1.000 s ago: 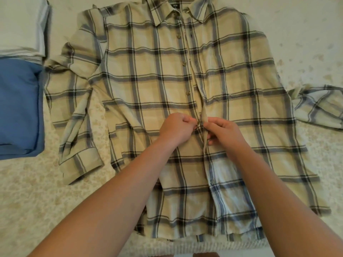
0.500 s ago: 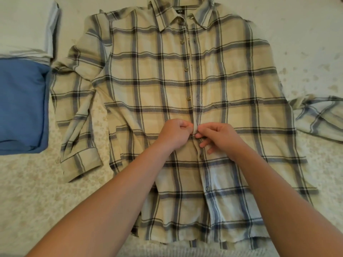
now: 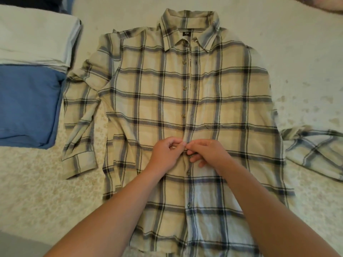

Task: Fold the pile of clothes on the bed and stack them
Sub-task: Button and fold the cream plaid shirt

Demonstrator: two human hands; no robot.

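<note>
A beige plaid button-up shirt [image 3: 222,108] lies flat and face up on the bed, collar at the far end, sleeves spread to both sides. My left hand [image 3: 165,154] and my right hand [image 3: 209,153] meet at the front placket, about halfway down. Both pinch the fabric edges there, fingers curled, around a button spot that they hide. The placket above my hands lies together, with several buttons showing along it. Two more buttons show below my hands.
A folded blue garment [image 3: 26,104] and a folded white one [image 3: 35,38] lie side by side at the left. The shirt's right sleeve [image 3: 315,151] trails toward the right edge. The cream patterned bedspread [image 3: 37,197] surrounds everything.
My hands have closed the gap in the placket and now touch each other. The view has tilted upward, showing the whole collar.
</note>
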